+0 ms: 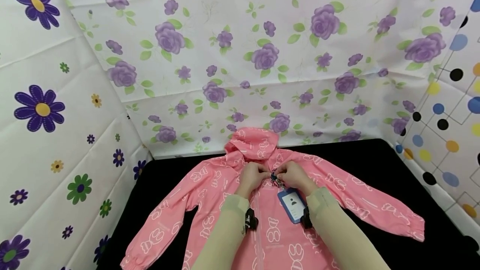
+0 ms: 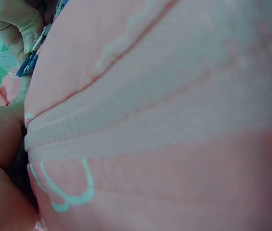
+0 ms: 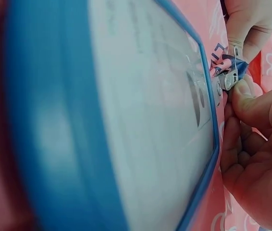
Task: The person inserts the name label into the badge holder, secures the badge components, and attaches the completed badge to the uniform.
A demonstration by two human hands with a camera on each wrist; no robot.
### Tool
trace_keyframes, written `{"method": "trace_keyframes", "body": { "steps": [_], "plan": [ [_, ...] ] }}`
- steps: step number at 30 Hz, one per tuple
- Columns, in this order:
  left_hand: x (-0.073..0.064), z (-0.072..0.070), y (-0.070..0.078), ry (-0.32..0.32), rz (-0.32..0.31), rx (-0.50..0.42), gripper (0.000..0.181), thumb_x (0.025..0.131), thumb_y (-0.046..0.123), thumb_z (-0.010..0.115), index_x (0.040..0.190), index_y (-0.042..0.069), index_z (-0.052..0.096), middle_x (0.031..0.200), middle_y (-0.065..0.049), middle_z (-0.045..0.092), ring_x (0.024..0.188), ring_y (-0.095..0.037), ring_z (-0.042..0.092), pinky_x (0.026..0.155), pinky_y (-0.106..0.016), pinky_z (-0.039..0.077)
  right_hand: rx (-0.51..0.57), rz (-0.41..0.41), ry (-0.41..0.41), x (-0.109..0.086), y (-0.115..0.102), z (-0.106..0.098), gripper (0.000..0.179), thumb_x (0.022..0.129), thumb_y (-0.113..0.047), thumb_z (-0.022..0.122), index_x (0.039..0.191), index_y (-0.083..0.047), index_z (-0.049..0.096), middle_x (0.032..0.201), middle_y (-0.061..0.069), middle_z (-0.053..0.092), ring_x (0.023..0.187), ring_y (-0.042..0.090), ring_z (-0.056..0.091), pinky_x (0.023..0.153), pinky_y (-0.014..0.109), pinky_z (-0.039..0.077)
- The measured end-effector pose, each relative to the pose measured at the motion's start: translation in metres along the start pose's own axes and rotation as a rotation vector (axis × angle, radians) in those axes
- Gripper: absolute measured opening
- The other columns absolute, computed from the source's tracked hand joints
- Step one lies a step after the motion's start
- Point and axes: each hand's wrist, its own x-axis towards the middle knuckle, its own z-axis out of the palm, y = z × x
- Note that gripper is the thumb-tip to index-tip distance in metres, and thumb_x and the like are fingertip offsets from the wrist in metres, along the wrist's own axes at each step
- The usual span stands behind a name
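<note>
A pink hooded jacket (image 1: 210,182) with white bear outlines and a front zip (image 2: 78,127) lies spread out, hood at the far end. Over its upper chest, my left hand (image 1: 255,176) pinches a short dark-blue strap (image 2: 28,66) with its fingertips; their exact hold is partly hidden. Close on its right, my right hand (image 1: 294,175) pinches the metal clip (image 3: 231,79) joined to that strap between thumb and finger. From the clip hangs a blue-framed ID badge (image 1: 292,205), resting on the jacket front below my right wrist. It fills much of the right wrist view.
Under the jacket is a black tabletop (image 1: 375,170). Its sleeves (image 1: 390,209) stretch out to both sides. A white sheet with purple roses (image 1: 225,74) stands behind; patterned sheets flank the table left (image 1: 75,136) and right (image 1: 450,107).
</note>
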Motion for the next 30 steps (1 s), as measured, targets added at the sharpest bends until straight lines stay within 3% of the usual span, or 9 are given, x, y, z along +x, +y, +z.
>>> {"method": "trace_keyframes", "body": {
  "steps": [7, 17, 30],
  "plan": [
    [0.002, 0.001, -0.001, -0.012, -0.019, 0.006, 0.009, 0.092, 0.027, 0.087, 0.091, 0.018, 0.087, 0.084, 0.013, 0.076, 0.075, -0.006, 0.061, 0.071, -0.025, 0.048, 0.026, 0.025, -0.015, 0.0, -0.003, -0.001, 0.011, 0.094, -0.002, 0.073, 0.09, -0.007, 0.082, 0.082, 0.0, 0.073, 0.066, 0.015, 0.061, 0.059, 0.029, 0.05],
    [0.003, 0.002, -0.004, -0.01, -0.011, -0.005, 0.008, 0.093, 0.025, 0.087, 0.091, 0.017, 0.087, 0.084, 0.011, 0.076, 0.075, -0.007, 0.061, 0.071, -0.027, 0.048, 0.001, 0.006, -0.014, 0.001, -0.006, 0.0, 0.012, 0.091, 0.0, 0.073, 0.089, -0.007, 0.083, 0.077, -0.002, 0.072, 0.067, 0.014, 0.059, 0.06, 0.027, 0.048],
    [0.001, 0.001, -0.003, -0.004, 0.015, 0.006, 0.008, 0.092, 0.024, 0.087, 0.094, 0.017, 0.088, 0.088, 0.008, 0.079, 0.08, -0.009, 0.067, 0.075, -0.03, 0.053, 0.023, 0.05, -0.013, 0.001, -0.01, 0.001, 0.009, 0.088, -0.002, 0.074, 0.085, -0.007, 0.082, 0.074, -0.002, 0.07, 0.063, 0.014, 0.058, 0.055, 0.026, 0.046]
  ]
}}
